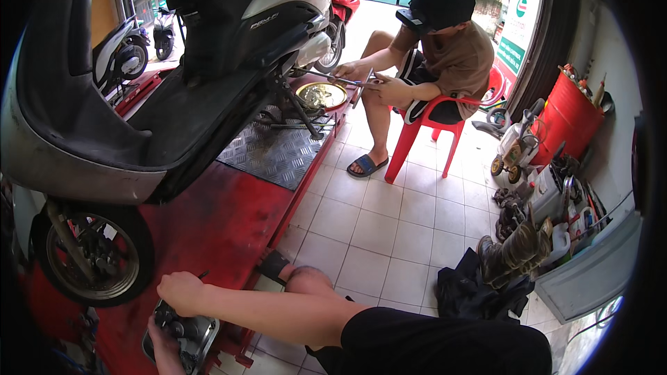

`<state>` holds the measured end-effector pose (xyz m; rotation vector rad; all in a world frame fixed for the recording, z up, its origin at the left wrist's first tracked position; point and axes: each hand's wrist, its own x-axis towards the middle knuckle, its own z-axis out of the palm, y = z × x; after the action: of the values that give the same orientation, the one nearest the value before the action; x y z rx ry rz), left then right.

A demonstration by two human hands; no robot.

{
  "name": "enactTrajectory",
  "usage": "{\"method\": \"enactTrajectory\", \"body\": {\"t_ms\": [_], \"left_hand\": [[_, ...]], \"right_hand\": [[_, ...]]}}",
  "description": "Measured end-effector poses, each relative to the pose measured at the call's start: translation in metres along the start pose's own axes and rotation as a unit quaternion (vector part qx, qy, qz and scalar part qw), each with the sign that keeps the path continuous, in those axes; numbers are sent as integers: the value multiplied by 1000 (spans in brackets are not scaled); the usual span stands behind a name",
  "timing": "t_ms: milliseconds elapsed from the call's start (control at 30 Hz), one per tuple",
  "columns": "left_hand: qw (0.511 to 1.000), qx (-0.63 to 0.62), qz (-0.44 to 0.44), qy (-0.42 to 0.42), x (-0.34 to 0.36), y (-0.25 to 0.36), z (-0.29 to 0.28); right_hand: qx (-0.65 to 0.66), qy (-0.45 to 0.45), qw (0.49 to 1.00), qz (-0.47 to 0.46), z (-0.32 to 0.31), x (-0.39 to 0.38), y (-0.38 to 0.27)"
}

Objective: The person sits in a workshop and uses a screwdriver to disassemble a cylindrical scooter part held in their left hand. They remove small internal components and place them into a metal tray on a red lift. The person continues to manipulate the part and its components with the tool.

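Observation:
A shallow metal tray holding dark, greasy metal parts rests on the red lift at the lower left. My right hand is closed in a fist above the tray's far side. A thin dark tip pokes out beyond its knuckles; the rest of that object is hidden in the grip. Below it, my left hand reaches up along the tray's left side, its fingers curled against a dark metal part. The right fist is close to this same part, and my right forearm crosses above the lift's edge.
A scooter stands on the red lift, front wheel near my hands. A co-worker on a red chair holds a tool by a round pan. Boots, black cloth and a red drum lie right.

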<state>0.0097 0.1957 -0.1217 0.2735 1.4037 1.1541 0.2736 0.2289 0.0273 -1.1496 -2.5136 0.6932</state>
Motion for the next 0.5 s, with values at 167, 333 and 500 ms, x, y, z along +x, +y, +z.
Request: {"method": "enactTrajectory", "body": {"t_ms": [167,333,500], "left_hand": [[998,15,32,-47,-2,-5,-11],[999,5,11,-53,-15,-1,-14],[996,2,68,58,-41,-9,-6]], "right_hand": [[-9,23,999,-24,-2,-4,-2],[3,37,999,-25,1,-4,-3],[13,22,1000,-16,-11,-9,-3]]}}
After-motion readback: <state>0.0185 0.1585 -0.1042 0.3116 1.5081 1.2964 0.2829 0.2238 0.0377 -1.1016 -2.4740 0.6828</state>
